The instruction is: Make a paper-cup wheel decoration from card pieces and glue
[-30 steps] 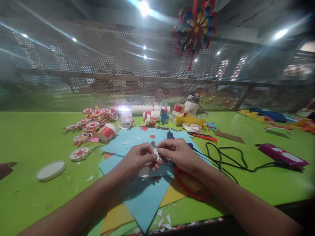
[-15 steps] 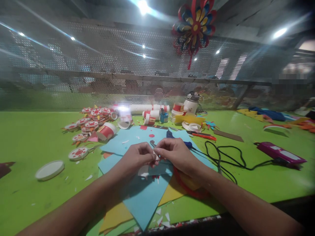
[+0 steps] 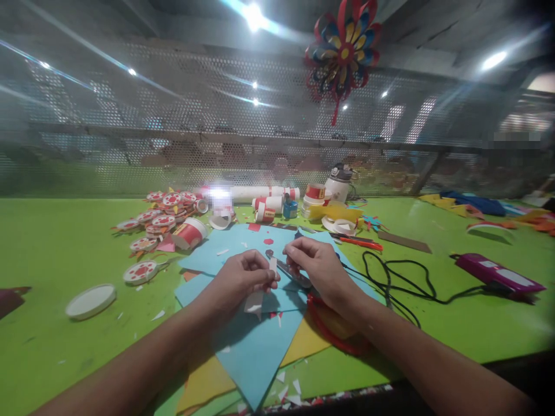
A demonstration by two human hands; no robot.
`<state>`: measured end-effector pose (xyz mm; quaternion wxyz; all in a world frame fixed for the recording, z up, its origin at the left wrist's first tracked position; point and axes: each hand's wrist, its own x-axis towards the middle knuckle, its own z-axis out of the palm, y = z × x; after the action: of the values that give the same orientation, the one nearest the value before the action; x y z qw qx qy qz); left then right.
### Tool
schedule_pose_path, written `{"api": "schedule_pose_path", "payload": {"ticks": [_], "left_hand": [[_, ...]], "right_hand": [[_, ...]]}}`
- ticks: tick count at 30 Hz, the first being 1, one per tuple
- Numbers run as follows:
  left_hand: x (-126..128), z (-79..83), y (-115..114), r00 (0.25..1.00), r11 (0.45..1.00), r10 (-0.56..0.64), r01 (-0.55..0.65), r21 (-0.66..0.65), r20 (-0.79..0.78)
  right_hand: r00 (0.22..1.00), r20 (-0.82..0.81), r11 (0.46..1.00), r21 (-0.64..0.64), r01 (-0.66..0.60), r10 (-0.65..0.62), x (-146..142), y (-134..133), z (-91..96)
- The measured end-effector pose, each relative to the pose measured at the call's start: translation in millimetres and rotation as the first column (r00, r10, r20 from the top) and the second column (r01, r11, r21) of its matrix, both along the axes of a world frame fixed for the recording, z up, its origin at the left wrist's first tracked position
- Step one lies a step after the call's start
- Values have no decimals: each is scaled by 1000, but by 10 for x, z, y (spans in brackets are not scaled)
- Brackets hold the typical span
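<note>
Over a pile of blue paper sheets [image 3: 255, 341], my left hand [image 3: 240, 277] pinches a small white paper strip [image 3: 273, 266] that stands upright between its fingertips. My right hand [image 3: 318, 268] has its fingers curled and pinched close to the strip, just apart from it. A pair of scissors [image 3: 288, 270] lies on the blue paper between and under my hands, its metal blades pointing up-left. Yellow paper [image 3: 208, 378] sticks out beneath the blue sheets.
A heap of red-and-white paper discs and cups [image 3: 162, 222] lies at the back left, and a white lid [image 3: 90, 300] sits alone on the green table [image 3: 52, 248]. Black cable [image 3: 403, 280] runs to a purple device [image 3: 498, 274] on the right. A paper pinwheel [image 3: 342, 55] hangs overhead.
My right hand has drawn a little to the right, away from the left; the white strip stays in my left hand. The scissors between the hands now show.
</note>
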<state>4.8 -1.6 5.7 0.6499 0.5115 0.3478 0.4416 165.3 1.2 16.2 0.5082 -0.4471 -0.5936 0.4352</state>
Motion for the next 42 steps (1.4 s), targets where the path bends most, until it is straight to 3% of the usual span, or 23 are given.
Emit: {"api": "schedule_pose_path", "payload": {"ticks": [8,16,20,30,33,36,42], "left_hand": [[10,-41,-2,999,999,-43,43,-29,-2],[9,-45,-17,976,963,-214,206,-176,-29],[9,-11,-45,973,949,-231,222,-225,-14],[-31,-41,7,970,940,-180,219,-263,163],[-28,-25,18,994,971,-96,104,-213,47],[-13,12,11,987,997,-31,18,-79,-155],[-16,62,-30,955,993,-60,86,78,-290]], "right_hand": [[989,109,989,95,-111,101,-22,-12,-42],[972,230,987,137,-79,46,-73,-7,-148],[970,229,980,160,-116,77,-80,-22,-145],[989,-88,982,-140,-129,118,-81,-41,-54],[988,-86,976,-164,-144,132,-76,-34,-79],[986,-88,971,-180,-158,144,-63,-23,-99],[986,-60,971,-170,-165,157,-53,-30,-73]]}}
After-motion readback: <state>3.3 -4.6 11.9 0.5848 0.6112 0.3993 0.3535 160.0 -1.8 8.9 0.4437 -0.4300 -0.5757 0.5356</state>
